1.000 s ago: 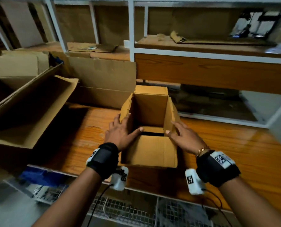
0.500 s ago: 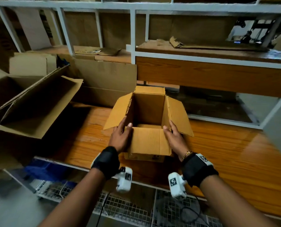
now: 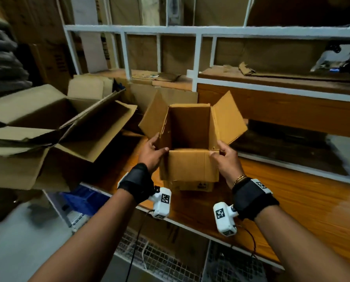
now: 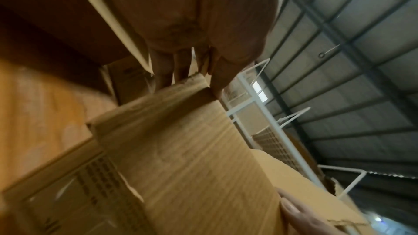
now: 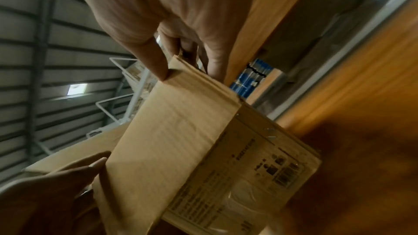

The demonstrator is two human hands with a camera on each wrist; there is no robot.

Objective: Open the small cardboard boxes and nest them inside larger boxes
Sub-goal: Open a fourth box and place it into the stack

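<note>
A small open cardboard box (image 3: 189,137) is held above the wooden bench (image 3: 292,210), its side flaps spread out and the near flap folded down. My left hand (image 3: 152,152) grips its near left corner (image 4: 199,85), thumb on the front and fingers on the side wall. My right hand (image 3: 224,156) pinches the near right corner (image 5: 181,71), thumb on the near flap. A large open cardboard box (image 3: 53,127) lies to the left, mouth facing the small box. The small box's printed front face (image 5: 248,172) shows below the flap.
White metal shelving (image 3: 196,58) rises behind, holding flat cardboard sheets (image 3: 164,78). A wooden panel (image 3: 282,106) runs along the back right. Wire mesh (image 3: 159,255) and a blue crate (image 3: 84,198) sit under the bench. Dark stacked material (image 3: 5,58) stands far left.
Both hands moved from spreading the flaps to gripping the box's near corners, and the box has risen off the bench. The side flaps now stand wide apart.
</note>
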